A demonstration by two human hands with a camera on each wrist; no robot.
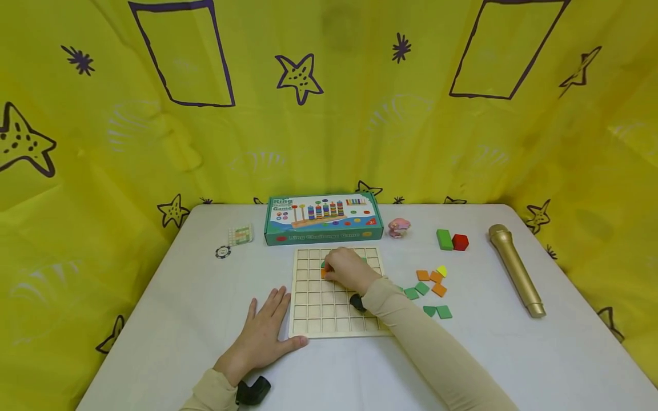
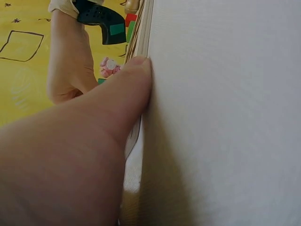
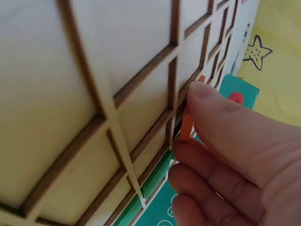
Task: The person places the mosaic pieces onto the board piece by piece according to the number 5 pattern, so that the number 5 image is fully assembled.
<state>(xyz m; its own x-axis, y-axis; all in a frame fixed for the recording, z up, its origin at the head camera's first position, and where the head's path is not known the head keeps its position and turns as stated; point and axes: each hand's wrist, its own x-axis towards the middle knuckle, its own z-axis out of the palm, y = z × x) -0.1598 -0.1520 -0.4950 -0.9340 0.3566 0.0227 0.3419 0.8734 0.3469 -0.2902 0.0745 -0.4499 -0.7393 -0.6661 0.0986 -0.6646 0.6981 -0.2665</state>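
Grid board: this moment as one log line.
right hand: pinches orange tile at grid board | left hand: thumb at board's near-left corner | loose pieces: green, orange, yellow, right of board

orange tile [image 3: 187, 128] | pinched in right fingers [image 3: 225, 110] | gridded board [image 1: 307, 312] | pale wood, flat beneath

Box [image 1: 324, 220] just behind gridded board [image 1: 314, 298]
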